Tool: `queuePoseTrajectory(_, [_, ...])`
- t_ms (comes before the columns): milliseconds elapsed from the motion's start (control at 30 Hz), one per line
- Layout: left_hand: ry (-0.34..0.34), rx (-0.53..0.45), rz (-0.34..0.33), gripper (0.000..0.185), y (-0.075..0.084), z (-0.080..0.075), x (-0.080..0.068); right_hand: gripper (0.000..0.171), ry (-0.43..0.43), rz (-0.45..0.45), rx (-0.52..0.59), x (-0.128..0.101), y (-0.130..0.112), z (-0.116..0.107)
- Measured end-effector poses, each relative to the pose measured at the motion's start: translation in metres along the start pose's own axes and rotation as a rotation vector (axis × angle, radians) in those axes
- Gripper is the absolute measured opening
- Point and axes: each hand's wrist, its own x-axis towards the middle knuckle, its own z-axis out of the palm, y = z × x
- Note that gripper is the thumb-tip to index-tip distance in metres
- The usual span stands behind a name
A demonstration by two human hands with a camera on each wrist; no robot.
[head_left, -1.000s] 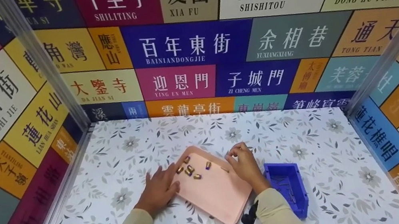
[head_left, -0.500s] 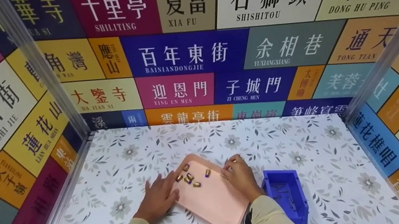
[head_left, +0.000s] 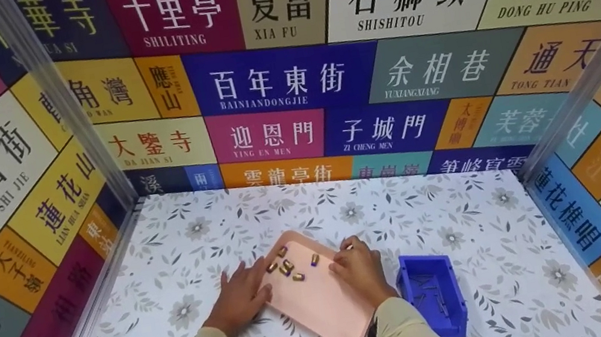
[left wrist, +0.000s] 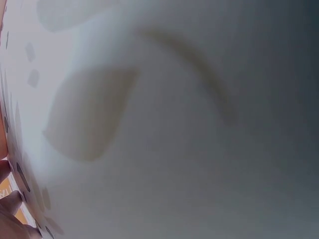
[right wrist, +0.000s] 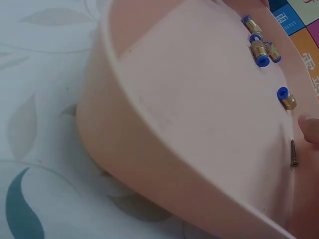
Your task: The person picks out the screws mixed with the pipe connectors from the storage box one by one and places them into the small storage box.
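Your tabletop (head_left: pixel 454 210) is covered in a white sheet printed with grey leaves and flowers, and it sits in a booth whose walls (head_left: pixel 286 85) are tiled with coloured panels bearing Chinese place names and their romanised spellings. Two shiny metal posts (head_left: pixel 57 99) run up the corners.

Your left wrist view is almost useless: the lens sits so close to the leaf-print surface that only blur and a sliver of fingers at the lower left edge come through. In your right wrist view the fingertip (right wrist: pixel 310 129) is cut off at the frame edge.

The pink tray (head_left: pixel 323 305) is smooth plastic, rectangular with rounded corners and a raised lip, lying at an angle between your hands. On it are small brass fittings (head_left: pixel 287 266) with blue collars and one thin dark screw (right wrist: pixel 294 152). Your left hand (head_left: pixel 243 297) lies flat with fingers spread, grip relaxed, against the tray's left rim. Your right hand (head_left: pixel 359 268) rests on the right rim with fingers curled; whether that grip pinches anything, you cannot tell. A blue plastic bin (head_left: pixel 434 302) holding more screws stands just right of the tray.
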Motion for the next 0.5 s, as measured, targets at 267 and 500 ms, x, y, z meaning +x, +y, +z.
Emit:
queuePoseTrajectory(267, [-0.01,-0.016,-0.023,0.071,0.0011,-0.0002,-0.0028,0.009,0.008,0.008,-0.034,-0.0021,-0.0005,0.0036])
queuePoseTrajectory(500, [0.002,-0.014,-0.01,0.071,0.0005,-0.0007,-0.0031,0.011,-0.024,0.058,-0.062,-0.0028,-0.0025,0.0054])
